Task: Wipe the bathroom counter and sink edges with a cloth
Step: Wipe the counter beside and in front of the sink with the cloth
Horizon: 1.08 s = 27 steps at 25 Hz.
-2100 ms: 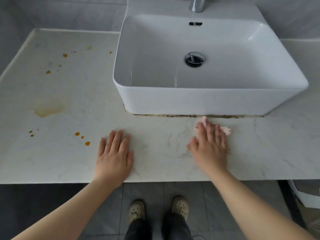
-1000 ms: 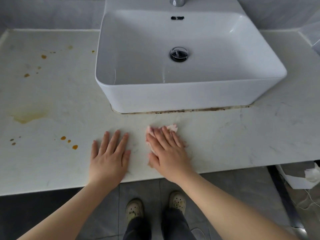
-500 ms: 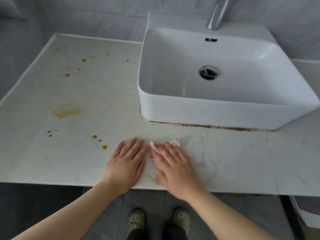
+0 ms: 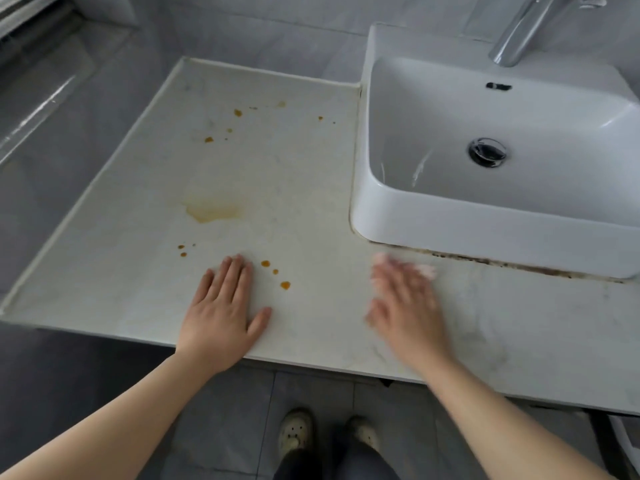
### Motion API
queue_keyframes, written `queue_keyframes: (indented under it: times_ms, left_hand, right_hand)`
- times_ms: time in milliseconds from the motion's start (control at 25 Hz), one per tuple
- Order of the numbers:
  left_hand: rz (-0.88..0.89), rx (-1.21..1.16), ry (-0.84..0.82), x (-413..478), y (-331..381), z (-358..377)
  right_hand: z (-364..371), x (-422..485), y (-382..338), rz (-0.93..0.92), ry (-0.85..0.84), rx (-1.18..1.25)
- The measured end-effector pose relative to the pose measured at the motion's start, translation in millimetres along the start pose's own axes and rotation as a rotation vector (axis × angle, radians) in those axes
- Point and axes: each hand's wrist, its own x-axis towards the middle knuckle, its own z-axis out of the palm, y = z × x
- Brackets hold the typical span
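The right hand has slid away from the left hand, both flat-palmed, cloth pressed beneath the right.

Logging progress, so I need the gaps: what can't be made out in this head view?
Head view:
Cloth: mostly under the right hand; only a pink edge shows, motion-blurred.
Faucet: top cut off by the upper frame edge.
Sink: right side cut off by the right edge.
Counter beneath the left hand: hidden.

A bathroom: white basin, chrome tap, grey wall tiles.
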Motion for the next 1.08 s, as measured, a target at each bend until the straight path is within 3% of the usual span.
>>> queue_keyframes:
  times_ms: [80, 120, 160, 280, 360, 520, 600, 640, 760, 840, 1000, 1080]
  left_hand:
    - [0.005, 0.042, -0.001, 1, -1, 1]
    - [-0.003, 0.055, -0.001, 0, -1, 2]
    - [-0.010, 0.059, 0.000, 0, 0, 2]
    - [-0.017, 0.045, -0.001, -1, 1, 0]
    - [-0.019, 0.053, 0.004, -1, 0, -1]
    - [-0.026, 0.078, 0.003, -1, 1, 0]
    - [-0.030, 0.087, -0.003, 0, 1, -1]
    - [-0.033, 0.090, -0.009, 0, 1, -2]
    - [-0.036, 0.089, -0.014, -1, 3, -2]
    - [-0.042, 0.081, -0.028, -1, 3, -1]
    - [-0.021, 0.055, 0.029, -2, 1, -2]
    - [-0.005, 0.029, 0.045, -1, 1, 0]
  right_hand:
    - [2, 13, 8, 0.416, 0.064, 0.057]
    - [2, 17, -13, 0.456, 0.096, 0.079]
    - [3, 17, -41, 0.365, 0.105, 0.097]
    - [1, -3, -95, -0.250, 0.021, 0.091]
    - [1, 10, -62, -0.329, 0.047, 0.090]
    - [6, 16, 20, 0.183, 0.074, 0.096]
    - [3, 9, -1, 0.320, 0.110, 0.069]
    - [3, 5, -26, 0.283, 0.107, 0.090]
    - [2, -5, -83, -0.186, 0.066, 0.142]
    - [3, 4, -68, -0.259, 0.076, 0.134]
    - [7, 9, -18, 0.285, 0.142, 0.076]
    - [6, 12, -50, 0.353, 0.138, 0.099]
